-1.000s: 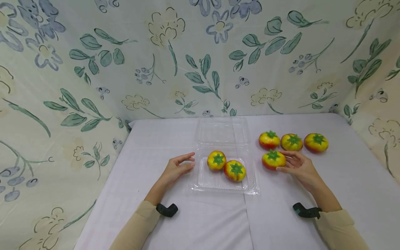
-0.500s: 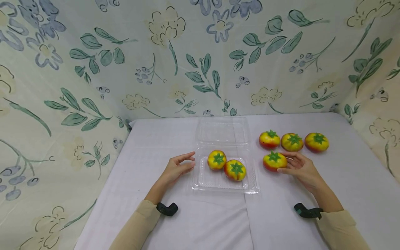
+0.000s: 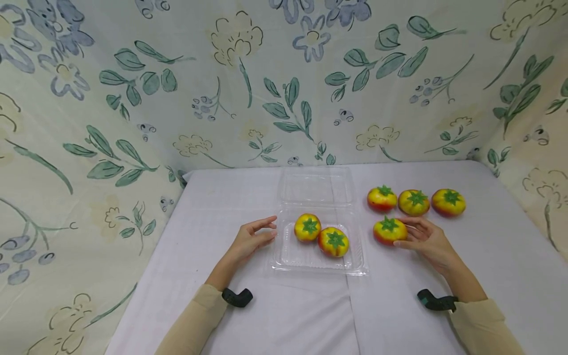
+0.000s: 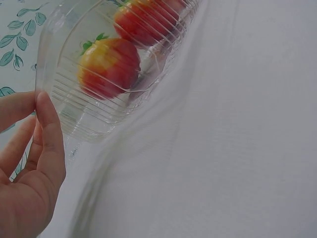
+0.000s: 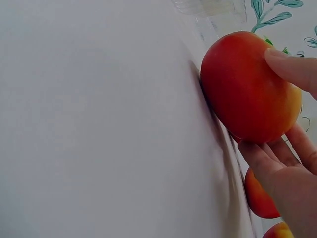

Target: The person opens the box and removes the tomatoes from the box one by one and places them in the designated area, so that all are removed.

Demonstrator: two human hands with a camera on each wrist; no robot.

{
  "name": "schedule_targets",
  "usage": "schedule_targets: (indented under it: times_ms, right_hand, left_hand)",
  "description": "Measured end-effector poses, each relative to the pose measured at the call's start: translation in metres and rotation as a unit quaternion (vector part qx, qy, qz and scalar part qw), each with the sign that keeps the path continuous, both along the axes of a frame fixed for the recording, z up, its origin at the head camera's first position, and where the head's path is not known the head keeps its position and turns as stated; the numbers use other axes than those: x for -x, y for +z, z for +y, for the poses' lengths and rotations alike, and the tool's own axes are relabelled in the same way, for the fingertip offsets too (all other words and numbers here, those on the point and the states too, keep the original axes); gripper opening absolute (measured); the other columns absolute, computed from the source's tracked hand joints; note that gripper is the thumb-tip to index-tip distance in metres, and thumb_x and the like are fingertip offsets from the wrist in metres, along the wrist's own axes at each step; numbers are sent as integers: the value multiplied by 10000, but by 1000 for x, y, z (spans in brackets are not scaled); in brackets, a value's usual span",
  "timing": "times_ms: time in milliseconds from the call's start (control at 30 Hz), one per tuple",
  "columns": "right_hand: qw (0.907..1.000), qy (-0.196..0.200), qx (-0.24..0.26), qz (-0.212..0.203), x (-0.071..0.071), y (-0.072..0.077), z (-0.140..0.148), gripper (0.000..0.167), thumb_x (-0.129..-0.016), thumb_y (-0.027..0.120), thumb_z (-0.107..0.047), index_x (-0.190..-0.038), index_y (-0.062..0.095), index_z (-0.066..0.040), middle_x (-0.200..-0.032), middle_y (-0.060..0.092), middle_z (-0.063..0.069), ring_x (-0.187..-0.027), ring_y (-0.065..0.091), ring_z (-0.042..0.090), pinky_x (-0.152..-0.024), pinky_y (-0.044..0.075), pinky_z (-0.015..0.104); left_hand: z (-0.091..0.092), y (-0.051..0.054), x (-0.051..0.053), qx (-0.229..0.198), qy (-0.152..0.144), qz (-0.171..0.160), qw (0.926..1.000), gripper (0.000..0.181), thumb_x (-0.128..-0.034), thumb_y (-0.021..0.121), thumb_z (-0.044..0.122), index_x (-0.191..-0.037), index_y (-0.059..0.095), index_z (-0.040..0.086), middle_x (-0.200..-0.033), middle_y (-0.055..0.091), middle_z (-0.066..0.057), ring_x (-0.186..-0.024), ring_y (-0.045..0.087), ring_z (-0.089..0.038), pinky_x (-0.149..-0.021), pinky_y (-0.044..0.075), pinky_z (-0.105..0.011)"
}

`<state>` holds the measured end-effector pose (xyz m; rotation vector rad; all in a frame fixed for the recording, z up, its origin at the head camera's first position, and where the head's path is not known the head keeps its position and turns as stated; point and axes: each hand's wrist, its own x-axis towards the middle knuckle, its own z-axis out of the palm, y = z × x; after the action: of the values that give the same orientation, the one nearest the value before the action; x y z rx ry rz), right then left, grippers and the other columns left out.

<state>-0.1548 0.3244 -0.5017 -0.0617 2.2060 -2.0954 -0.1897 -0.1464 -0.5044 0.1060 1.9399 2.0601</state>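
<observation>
My right hand (image 3: pixel 426 239) holds a yellow-and-red tomato (image 3: pixel 389 231) with a green star-shaped leaf cap, its thumb at the near side and fingers behind. In the right wrist view, that tomato (image 5: pixel 250 87) shows its red underside between thumb and fingers, close to the cloth. A clear plastic clamshell container (image 3: pixel 288 259) lies with its lid folded back. Two similar tomatoes sit in its base, a left one (image 3: pixel 307 227) and a right one (image 3: pixel 334 241). With thumb and forefinger, my left hand (image 3: pixel 250 241) pinches the container's left rim, seen closely in the left wrist view.
Behind the held tomato stand three more in a row: a left (image 3: pixel 382 198), a middle (image 3: pixel 413 202) and a right one (image 3: pixel 448 202). The container's lid (image 3: pixel 316 186) reaches toward the back edge of the white-covered table (image 3: pixel 222 197). Floral cloth (image 3: pixel 248 98) hangs behind and at both sides.
The held tomato has shifted very slightly toward me, away from the back row, with my right hand. My left hand and the container have stayed where they were.
</observation>
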Motion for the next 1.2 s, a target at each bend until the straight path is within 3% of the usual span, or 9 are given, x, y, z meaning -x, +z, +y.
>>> schedule_targets:
  times_ms: [900, 1200]
  right_hand:
    - [9999, -71, 66, 88, -4, 0, 5, 594, -813, 769, 89, -1327, 493, -26, -1244, 561, -85, -1093, 574, -32, -887, 493, 124]
    - [9988, -91, 442, 206, -6, 2, 9, 595, -810, 744, 138, -1327, 477, 13, -1260, 570, -38, -1139, 554, -10, -927, 468, 145]
  left_hand:
    - [0, -3, 1, -4, 49, -4, 10000, 471, -915, 707, 15, -1374, 602, 45, -1168, 610, -108, -918, 642, -144, -858, 571, -284]
    - [0, -3, 1, -22, 14, 47, 10000, 494, -912, 708, 10, -1389, 579, 25, -1178, 602, -132, -908, 638, -138, -843, 576, -276]
